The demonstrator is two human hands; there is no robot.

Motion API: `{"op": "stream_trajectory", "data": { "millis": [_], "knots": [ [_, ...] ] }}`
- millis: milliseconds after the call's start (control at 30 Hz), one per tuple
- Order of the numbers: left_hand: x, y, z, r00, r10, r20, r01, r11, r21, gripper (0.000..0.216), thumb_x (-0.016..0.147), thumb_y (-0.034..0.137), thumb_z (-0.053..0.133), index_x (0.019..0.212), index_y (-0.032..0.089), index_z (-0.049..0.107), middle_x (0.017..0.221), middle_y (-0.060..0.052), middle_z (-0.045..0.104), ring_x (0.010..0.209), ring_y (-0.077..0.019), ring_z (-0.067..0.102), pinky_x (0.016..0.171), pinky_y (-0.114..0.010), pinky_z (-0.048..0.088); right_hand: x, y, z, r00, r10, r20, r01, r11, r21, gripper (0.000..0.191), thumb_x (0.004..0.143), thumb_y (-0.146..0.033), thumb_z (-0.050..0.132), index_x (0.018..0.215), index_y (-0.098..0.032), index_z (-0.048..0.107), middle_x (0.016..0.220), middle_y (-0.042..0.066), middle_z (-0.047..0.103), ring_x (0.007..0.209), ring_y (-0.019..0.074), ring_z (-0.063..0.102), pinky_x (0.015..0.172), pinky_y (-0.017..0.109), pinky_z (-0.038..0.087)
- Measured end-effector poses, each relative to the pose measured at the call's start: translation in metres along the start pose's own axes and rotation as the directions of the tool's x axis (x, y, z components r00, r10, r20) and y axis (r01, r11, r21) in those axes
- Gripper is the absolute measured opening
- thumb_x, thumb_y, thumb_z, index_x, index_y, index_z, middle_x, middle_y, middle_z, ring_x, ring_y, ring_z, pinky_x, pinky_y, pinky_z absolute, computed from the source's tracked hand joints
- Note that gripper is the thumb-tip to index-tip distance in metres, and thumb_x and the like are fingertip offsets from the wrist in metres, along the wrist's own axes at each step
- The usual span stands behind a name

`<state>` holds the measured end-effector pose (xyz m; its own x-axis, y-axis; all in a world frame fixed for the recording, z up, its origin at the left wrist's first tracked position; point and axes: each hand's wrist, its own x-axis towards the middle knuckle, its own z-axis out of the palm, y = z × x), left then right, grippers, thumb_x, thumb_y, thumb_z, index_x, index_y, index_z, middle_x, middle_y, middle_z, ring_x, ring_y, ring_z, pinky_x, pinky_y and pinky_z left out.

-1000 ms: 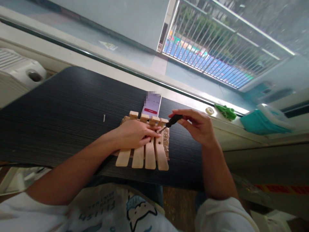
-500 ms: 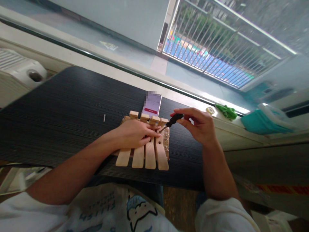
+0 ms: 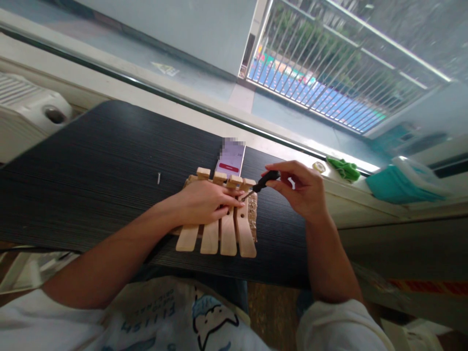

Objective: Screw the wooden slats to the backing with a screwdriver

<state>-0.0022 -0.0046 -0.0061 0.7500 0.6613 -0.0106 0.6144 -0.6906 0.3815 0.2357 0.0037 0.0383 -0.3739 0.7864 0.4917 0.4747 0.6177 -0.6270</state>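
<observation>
My left hand (image 3: 200, 201) lies flat across several pale wooden pieces (image 3: 228, 239), its fingers stretched out and pressing near the rightmost one. The pieces sit side by side, with blocky far ends, wider near ends and small dark holes. Under them is a brown, rough-edged board (image 3: 252, 214) that looks like cardboard. My right hand (image 3: 303, 189) is closed around the black handle of a screwdriver (image 3: 266, 181). The screwdriver slants down to the left, its tip at the upper hole of the rightmost piece, beside my left fingertips. Whether a screw sits in that hole cannot be made out.
A single screw (image 3: 159, 178) lies on the black table (image 3: 109, 161) to the left. Behind the wooden pieces lies a lit phone (image 3: 231, 158). A tape roll (image 3: 319, 167), a green cloth-like item (image 3: 342, 168) and a teal container (image 3: 393, 183) stand along the window sill.
The screwdriver's handle has shifted very slightly right and the right fingers have rolled a little on it. The left hand and wooden pieces stay put.
</observation>
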Motion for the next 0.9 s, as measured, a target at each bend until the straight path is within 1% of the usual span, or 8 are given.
{"op": "stream_trajectory", "data": {
  "millis": [167, 267, 367, 500, 633, 733, 833, 900],
  "knots": [
    [0.0006, 0.0014, -0.0015, 1.0, -0.002, 0.019, 0.001, 1.0, 0.02, 0.048, 0.091, 0.021, 0.05, 0.133, 0.042, 0.061, 0.147, 0.009, 0.052, 0.12, -0.0199, 0.065, 0.104, -0.036, 0.049, -0.0002, 0.0008, 0.0007, 0.999, -0.027, -0.029, 0.028, 0.999, 0.031, 0.022, 0.077, -0.026, 0.078, 0.097, -0.03, 0.073, 0.075, -0.006, 0.069, 0.051, 0.0057, 0.041, 0.049, 0.025, 0.038],
    [0.0009, 0.0016, -0.0021, 1.0, -0.005, 0.022, 0.004, 1.0, 0.027, 0.047, 0.091, 0.022, 0.05, 0.133, 0.042, 0.06, 0.146, 0.008, 0.053, 0.118, -0.0196, 0.066, 0.102, -0.035, 0.05, 0.0003, 0.0008, 0.0019, 0.998, -0.047, -0.047, 0.048, 0.998, 0.037, 0.021, 0.075, -0.027, 0.08, 0.095, -0.029, 0.073, 0.069, -0.007, 0.062, 0.051, 0.0055, 0.04, 0.049, 0.025, 0.036],
    [0.001, 0.0012, -0.0018, 1.0, -0.001, 0.022, 0.0, 1.0, 0.031, 0.048, 0.091, 0.022, 0.051, 0.133, 0.041, 0.06, 0.145, 0.008, 0.054, 0.118, -0.0195, 0.065, 0.102, -0.034, 0.05, 0.0006, 0.0013, 0.0038, 0.998, -0.035, -0.056, 0.037, 0.999, 0.022, 0.02, 0.075, -0.031, 0.08, 0.093, -0.027, 0.071, 0.064, -0.008, 0.055, 0.05, 0.0056, 0.038, 0.048, 0.025, 0.035],
    [0.0008, 0.0008, -0.0007, 1.0, -0.004, 0.018, 0.003, 1.0, 0.022, 0.047, 0.091, 0.022, 0.051, 0.133, 0.042, 0.061, 0.146, 0.008, 0.054, 0.116, -0.0205, 0.067, 0.1, -0.034, 0.051, 0.0003, 0.0028, 0.0058, 0.997, -0.018, -0.072, 0.02, 1.0, 0.019, 0.022, 0.074, -0.033, 0.08, 0.092, -0.027, 0.07, 0.063, -0.008, 0.051, 0.051, 0.0058, 0.038, 0.048, 0.026, 0.035],
    [0.0006, 0.0017, -0.0013, 1.0, -0.016, 0.023, 0.015, 1.0, 0.021, 0.048, 0.091, 0.021, 0.051, 0.133, 0.042, 0.061, 0.146, 0.009, 0.053, 0.116, -0.0211, 0.067, 0.101, -0.035, 0.05, -0.0005, 0.004, 0.0056, 0.998, -0.003, -0.07, 0.004, 1.0, 0.014, 0.021, 0.076, -0.031, 0.079, 0.094, -0.028, 0.068, 0.067, -0.007, 0.053, 0.052, 0.006, 0.039, 0.048, 0.026, 0.035],
    [0.0005, 0.0022, -0.0024, 1.0, -0.009, 0.027, 0.009, 1.0, 0.024, 0.049, 0.09, 0.021, 0.051, 0.133, 0.042, 0.06, 0.146, 0.009, 0.052, 0.119, -0.0209, 0.066, 0.103, -0.036, 0.05, -0.001, 0.0042, 0.0046, 0.998, -0.025, -0.062, 0.026, 1.0, 0.013, 0.022, 0.076, -0.028, 0.078, 0.095, -0.028, 0.068, 0.069, -0.008, 0.054, 0.052, 0.0053, 0.039, 0.049, 0.025, 0.036],
    [0.0005, 0.0016, -0.0021, 1.0, 0.0, 0.017, 0.0, 1.0, 0.016, 0.049, 0.09, 0.02, 0.051, 0.132, 0.042, 0.061, 0.146, 0.01, 0.052, 0.121, -0.0205, 0.064, 0.103, -0.036, 0.05, -0.0009, 0.0034, 0.0043, 0.996, -0.044, -0.076, 0.046, 0.999, 0.018, 0.03, 0.075, -0.025, 0.079, 0.101, -0.029, 0.066, 0.072, -0.008, 0.054, 0.05, 0.0046, 0.039, 0.048, 0.024, 0.036],
    [0.0004, 0.0008, -0.0012, 1.0, 0.003, 0.012, -0.003, 1.0, 0.014, 0.049, 0.09, 0.02, 0.05, 0.132, 0.043, 0.061, 0.147, 0.01, 0.052, 0.122, -0.0204, 0.064, 0.103, -0.036, 0.051, -0.0006, 0.002, 0.0045, 0.995, -0.067, -0.076, 0.067, 0.998, 0.005, 0.029, 0.076, -0.025, 0.078, 0.101, -0.03, 0.066, 0.073, -0.008, 0.056, 0.051, 0.0051, 0.041, 0.048, 0.024, 0.037]
  ]
}}
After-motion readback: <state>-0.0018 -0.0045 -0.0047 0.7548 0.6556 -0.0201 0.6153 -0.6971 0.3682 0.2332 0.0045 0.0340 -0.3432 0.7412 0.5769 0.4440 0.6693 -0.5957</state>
